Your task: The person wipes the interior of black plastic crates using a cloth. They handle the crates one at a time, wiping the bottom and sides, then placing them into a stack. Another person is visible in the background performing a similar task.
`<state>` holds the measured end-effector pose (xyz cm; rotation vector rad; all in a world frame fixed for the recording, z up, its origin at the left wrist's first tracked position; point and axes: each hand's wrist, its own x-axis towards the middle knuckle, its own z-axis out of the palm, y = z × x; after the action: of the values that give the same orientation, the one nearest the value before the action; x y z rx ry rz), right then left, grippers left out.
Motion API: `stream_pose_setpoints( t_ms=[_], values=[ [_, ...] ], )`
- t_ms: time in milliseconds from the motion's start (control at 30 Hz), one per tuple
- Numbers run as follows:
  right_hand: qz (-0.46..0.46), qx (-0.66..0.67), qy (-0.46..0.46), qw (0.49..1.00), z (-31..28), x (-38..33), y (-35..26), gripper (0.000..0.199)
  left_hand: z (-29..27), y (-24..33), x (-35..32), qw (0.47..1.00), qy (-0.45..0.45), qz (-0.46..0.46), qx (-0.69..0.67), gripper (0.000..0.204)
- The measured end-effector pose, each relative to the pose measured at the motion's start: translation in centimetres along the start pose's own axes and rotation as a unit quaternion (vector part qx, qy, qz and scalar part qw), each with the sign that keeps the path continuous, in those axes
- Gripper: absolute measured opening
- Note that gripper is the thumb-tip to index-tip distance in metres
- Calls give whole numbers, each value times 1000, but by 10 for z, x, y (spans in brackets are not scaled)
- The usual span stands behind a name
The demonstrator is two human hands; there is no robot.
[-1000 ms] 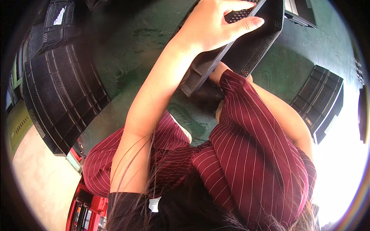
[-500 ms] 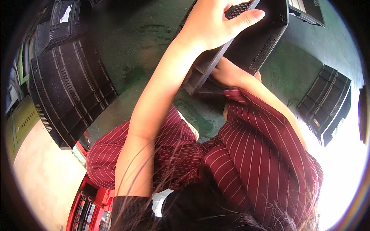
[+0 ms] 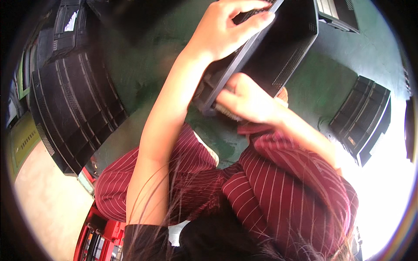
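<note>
A black plastic crate (image 3: pixel 292 51) with perforated walls stands tilted in front of my knees, its top cut off by the picture's upper edge. My left hand (image 3: pixel 226 32) is closed on one long grey-lit edge of it, thumb on the near face and fingers reaching over. Lower down, my right hand (image 3: pixel 250 100) is curled at the inner side of that same wall, near its bottom corner. Beneath the right fingers a pale, bristly strip (image 3: pixel 228 112) shows; the rest of what they hold is hidden.
Large black ribbed panels (image 3: pixel 72 102) stack at the left. Another black ribbed crate part (image 3: pixel 361 115) lies at the right, and one more (image 3: pixel 339 15) at the upper right. The floor (image 3: pixel 143 56) is dark green. A red frame (image 3: pixel 102 232) sits at lower left.
My right hand has come out from behind the crate's edge, toward me and left, and is now mostly visible. My left hand and the crate have shifted slightly left.
</note>
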<state>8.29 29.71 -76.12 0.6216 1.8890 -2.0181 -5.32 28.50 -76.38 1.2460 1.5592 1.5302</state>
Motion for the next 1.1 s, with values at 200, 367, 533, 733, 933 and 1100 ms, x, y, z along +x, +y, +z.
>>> stream_pose_setpoints(
  t_ms=[200,367,533,733,933,1100],
  values=[
    [-43,87,-45,994,-31,-5,17,27,-7,-17,0,996,14,52,64,36],
    [-151,1,368,917,-99,37,43,28,-16,-29,-3,996,-38,0,78,55],
    [-182,-335,405,831,-143,97,14,28,-15,-17,-1,984,-119,-9,133,70],
    [-55,-399,379,833,-142,128,8,27,-15,-17,0,987,-116,-39,104,74],
    [46,-372,444,814,-154,124,95,36,-17,-16,-3,984,-122,-26,129,75],
    [149,-356,355,851,-220,129,187,39,-9,-21,0,986,-120,-13,111,75]
  ],
)
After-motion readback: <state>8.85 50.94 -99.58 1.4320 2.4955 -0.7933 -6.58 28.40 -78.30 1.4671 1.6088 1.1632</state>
